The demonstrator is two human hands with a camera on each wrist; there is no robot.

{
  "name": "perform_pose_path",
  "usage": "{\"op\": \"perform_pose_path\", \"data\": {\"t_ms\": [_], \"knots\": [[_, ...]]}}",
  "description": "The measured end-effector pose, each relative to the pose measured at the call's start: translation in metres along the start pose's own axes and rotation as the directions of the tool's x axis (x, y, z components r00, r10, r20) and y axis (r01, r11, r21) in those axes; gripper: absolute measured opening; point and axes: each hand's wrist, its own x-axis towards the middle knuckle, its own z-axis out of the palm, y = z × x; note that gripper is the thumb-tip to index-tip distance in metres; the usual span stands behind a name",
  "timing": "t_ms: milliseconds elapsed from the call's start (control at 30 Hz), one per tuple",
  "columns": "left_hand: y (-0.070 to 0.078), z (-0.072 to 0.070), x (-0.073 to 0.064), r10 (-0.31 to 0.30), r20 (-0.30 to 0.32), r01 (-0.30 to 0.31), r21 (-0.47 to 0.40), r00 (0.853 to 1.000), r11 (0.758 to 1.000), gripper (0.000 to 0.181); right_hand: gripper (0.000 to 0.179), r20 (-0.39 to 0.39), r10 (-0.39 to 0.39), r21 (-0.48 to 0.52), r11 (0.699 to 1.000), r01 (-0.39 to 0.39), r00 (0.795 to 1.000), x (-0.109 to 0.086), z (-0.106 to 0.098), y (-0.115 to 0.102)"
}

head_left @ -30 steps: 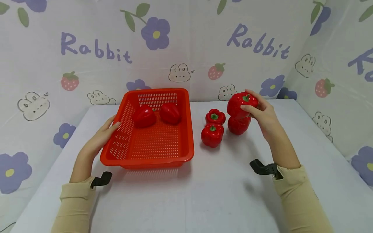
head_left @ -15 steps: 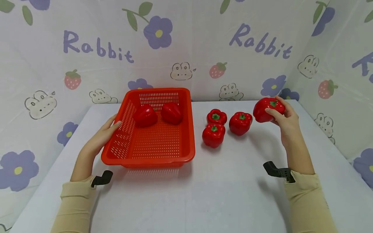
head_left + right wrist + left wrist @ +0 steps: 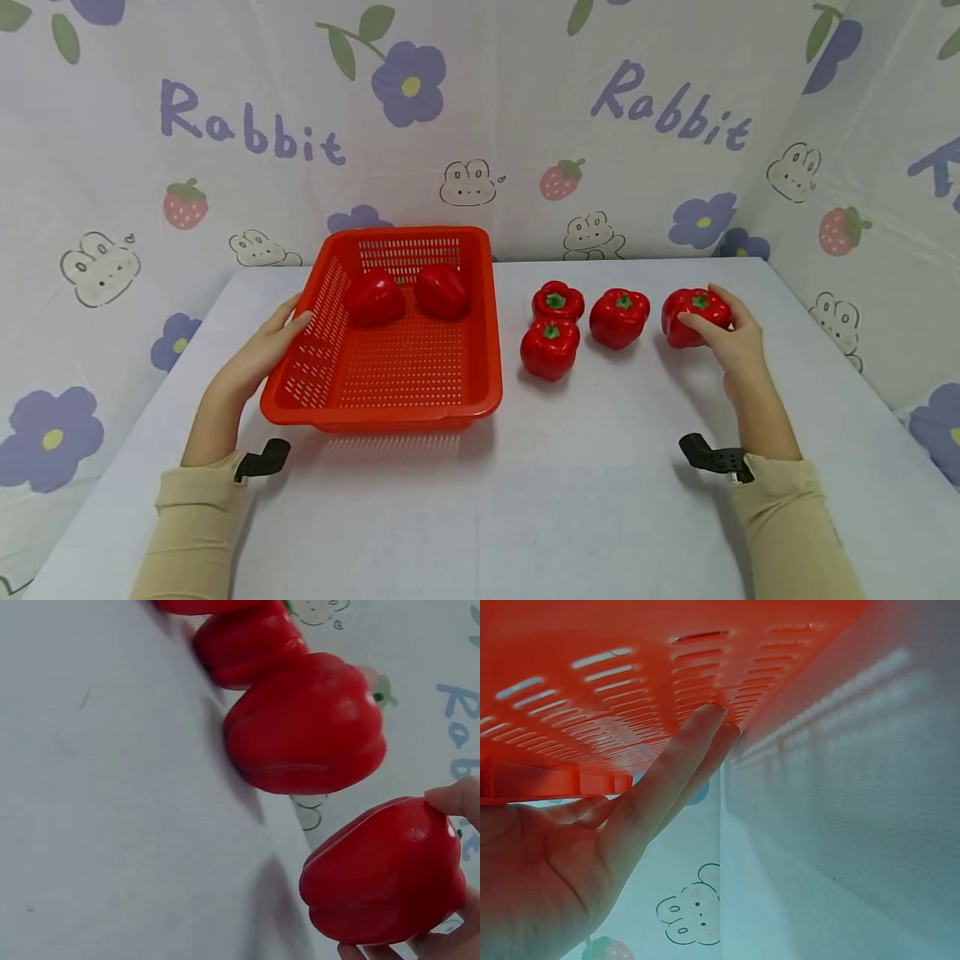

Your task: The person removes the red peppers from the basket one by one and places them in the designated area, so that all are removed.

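Observation:
My right hand (image 3: 740, 342) grips a red bell pepper (image 3: 382, 874), thumb on one side and fingers on the other; its green stem faces up in the head view. It is low over the table's right side, its shadow a little apart in the right wrist view. To its left stands another bell pepper (image 3: 619, 321), with a front pepper (image 3: 550, 350) and a back pepper (image 3: 558, 298) beyond. My left hand (image 3: 255, 358) holds the left side of the orange-red plastic basket (image 3: 405, 367), thumb at the rim, fingers (image 3: 664, 784) along the slotted outer wall.
Inside the basket, towards the back, lie two more bell peppers, one on the left (image 3: 374, 298) and one on the right (image 3: 441, 292). All stands on a white table (image 3: 525, 500), with a patterned cloth (image 3: 517, 108) hanging close behind and at the sides.
My right hand has carried its bell pepper rightward from above the other pepper, then lowered it towards the table. The left hand and the basket stay in place.

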Motion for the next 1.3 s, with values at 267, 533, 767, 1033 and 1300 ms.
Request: {"op": "perform_pose_path", "data": {"t_ms": [267,533,767,1033,1300], "knots": [[0.000,0.000,0.000,0.004,-0.005,-0.004,0.009,1.000,1.000,0.067,0.075,0.027,0.003,-0.017,1.000,-0.002,1.000,-0.001,0.004,0.009],[0.000,0.000,0.000,0.003,-0.007,-0.003,0.014,1.000,1.000,0.067,0.078,0.011,0.020,-0.019,1.000,-0.020,1.000,0.003,0.005,0.010],[0.000,0.000,0.000,0.000,-0.007,0.000,0.016,1.000,1.000,0.068,0.082,0.001,0.027,-0.019,0.999,-0.027,1.000,0.007,0.006,0.012],[0.002,0.000,-0.001,-0.004,-0.009,0.004,0.020,1.000,1.000,0.068,0.087,0.000,0.032,0.006,0.999,-0.032,0.999,0.010,0.006,0.013],[0.002,0.001,-0.002,0.000,-0.012,0.001,0.019,1.000,1.000,0.069,0.084,0.012,0.022,0.019,1.000,-0.022,1.000,0.007,0.008,0.010]]}}
